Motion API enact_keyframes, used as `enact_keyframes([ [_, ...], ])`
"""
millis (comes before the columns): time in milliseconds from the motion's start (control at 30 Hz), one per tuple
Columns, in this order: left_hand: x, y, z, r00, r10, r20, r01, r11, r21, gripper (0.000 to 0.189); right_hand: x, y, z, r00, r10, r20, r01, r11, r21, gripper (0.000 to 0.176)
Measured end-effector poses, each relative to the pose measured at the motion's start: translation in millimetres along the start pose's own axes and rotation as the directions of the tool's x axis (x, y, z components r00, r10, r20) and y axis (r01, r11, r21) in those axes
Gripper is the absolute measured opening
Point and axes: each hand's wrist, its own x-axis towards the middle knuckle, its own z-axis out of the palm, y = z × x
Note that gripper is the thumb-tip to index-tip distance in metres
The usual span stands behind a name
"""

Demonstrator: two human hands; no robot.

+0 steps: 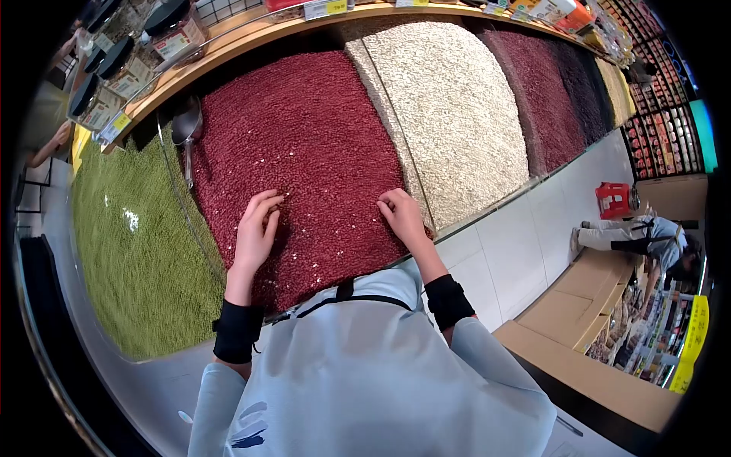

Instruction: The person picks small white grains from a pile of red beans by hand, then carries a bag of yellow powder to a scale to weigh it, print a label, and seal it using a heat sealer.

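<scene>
My left hand (260,228) hovers over or just touches a bin of dark red beans (297,114), its fingers bent and the thumb apart from them. A small white piece lies by its fingertips. Across the same bin, near its right side, my right hand (402,217) has its fingers curled together; whatever they hold, if anything, is too small to make out. Several white pieces (295,234) are scattered on the red beans between and below my hands. A metal scoop (187,129) rests at the bin's upper left edge, handle toward me.
Green beans (137,251) fill the bin on the left, and whitish grains (449,114) the one on the right, behind clear dividers. Lidded jars (175,30) stand on the wooden shelf above. At far right, a person (647,234) bends near a red basket (615,199) and cardboard boxes (563,305).
</scene>
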Motion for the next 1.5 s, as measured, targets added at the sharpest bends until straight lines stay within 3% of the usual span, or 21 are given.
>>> enact_keyframes([
  [200,-35,-37,-2,0.985,-0.165,-0.055,0.161,0.984,-0.078,0.022,6,-1,9,0.998,0.059,0.016,-0.06,0.997,0.051,0.008],
  [333,-3,-39,-12,0.984,-0.136,0.118,0.142,0.989,-0.045,0.024,28,-17,14,0.992,0.028,0.12,-0.042,0.993,0.114,0.011],
  [467,42,-47,-25,0.998,-0.062,0.001,0.061,0.991,0.123,0.04,65,-40,14,0.989,-0.105,0.104,0.092,0.989,0.12,0.013],
  [600,56,-41,-37,0.987,-0.062,-0.151,0.076,0.993,0.087,0.04,94,-86,9,0.978,-0.201,0.06,0.189,0.969,0.159,0.017],
  [667,47,-33,-43,0.991,0.002,-0.136,0.01,0.996,0.087,0.034,99,-101,16,0.874,-0.366,0.32,0.317,0.928,0.197,0.019],
  [733,24,-28,-42,0.997,-0.077,-0.01,0.078,0.99,0.116,0.024,88,-112,33,0.709,-0.485,0.512,0.438,0.872,0.22,0.023],
  [800,-8,-21,-40,0.983,-0.181,0.036,0.174,0.974,0.148,0.025,65,-115,44,0.664,-0.523,0.534,0.541,0.829,0.14,0.029],
  [867,-42,-28,-30,0.962,-0.268,-0.058,0.274,0.95,0.15,0.025,56,-101,52,0.767,-0.457,0.45,0.431,0.887,0.165,0.031],
  [900,-57,-34,-23,0.94,-0.33,-0.081,0.334,0.942,0.043,0.026,50,-101,54,0.761,-0.459,0.459,0.432,0.886,0.169,0.031],
  [967,-72,-32,-12,0.888,-0.458,-0.048,0.449,0.884,-0.127,0.035,38,-102,58,0.822,-0.211,0.53,0.094,0.966,0.24,0.032],
  [1000,-77,-34,-2,0.872,-0.489,-0.036,0.469,0.853,-0.231,0.039,30,-103,66,0.826,-0.229,0.515,0.092,0.956,0.278,0.034],
  [1067,-73,-32,12,0.862,-0.508,0.009,0.492,0.831,-0.259,0.045,20,-115,80,0.854,-0.24,0.462,0.149,0.963,0.224,0.036],
  [1133,-65,-42,32,0.892,-0.449,-0.059,0.414,0.862,-0.294,0.045,19,-108,101,0.862,-0.217,0.458,0.118,0.965,0.236,0.038],
  [1200,-56,-43,35,0.852,-0.524,0.006,0.495,0.801,-0.337,0.042,28,-101,117,0.813,-0.005,0.583,-0.284,0.87,0.403,0.038],
  [1233,-51,-43,34,0.885,-0.466,0.009,0.425,0.798,-0.426,0.041,32,-116,105,0.788,0.068,0.612,-0.425,0.779,0.461,0.036],
  [1267,-47,-43,32,0.913,-0.408,0.009,0.355,0.782,-0.512,0.04,38,-129,90,0.777,0.106,0.621,-0.47,0.754,0.459,0.034],
  [1300,-41,-32,18,0.919,-0.393,0.029,0.366,0.825,-0.431,0.036,42,-128,84,0.807,0.091,0.584,-0.449,0.737,0.506,0.034],
  [1333,-36,-30,9,0.947,-0.32,-0.017,0.283,0.859,-0.426,0.036,46,-125,78,0.834,0.077,0.546,-0.426,0.719,0.549,0.034],
  [1400,-31,-27,-9,0.948,-0.305,-0.093,0.243,0.881,-0.406,0.037,53,-100,71,0.913,-0.015,0.408,-0.22,0.823,0.523,0.034],
  [1467,-31,-25,-30,0.91,-0.393,-0.136,0.347,0.898,-0.27,0.038,58,-98,45,0.946,-0.175,0.273,0.099,0.957,0.271,0.033],
  [1500,-35,-32,-36,0.912,-0.356,-0.203,0.328,0.931,-0.158,0.036,60,-99,36,0.954,-0.177,0.243,0.128,0.971,0.203,0.032],
])
